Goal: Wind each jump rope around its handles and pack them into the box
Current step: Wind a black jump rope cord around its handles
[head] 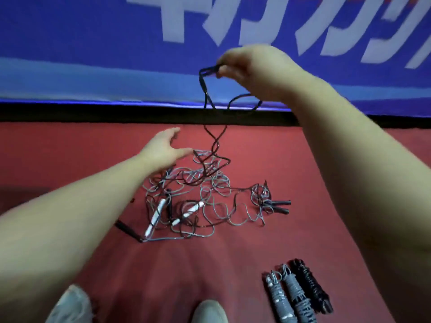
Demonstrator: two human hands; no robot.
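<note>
Now my right hand [251,68] pinches a loop of the black rope [206,89] and holds it high above the floor [314,164]. My left hand [163,148] is spread, fingers apart, holding nothing, just beside the top of the pile of tangled ropes [193,194]. The black rope hangs down, twisted, into this pile. I judge that a harder pull upward could drag the grey ropes along and tighten a knot, because the ropes cross many times. Three wound ropes [296,292] lie well apart, at the lower right. No box is in view. Blur hides the rope ends, so I cannot tell which handles belong to the black rope.
</note>
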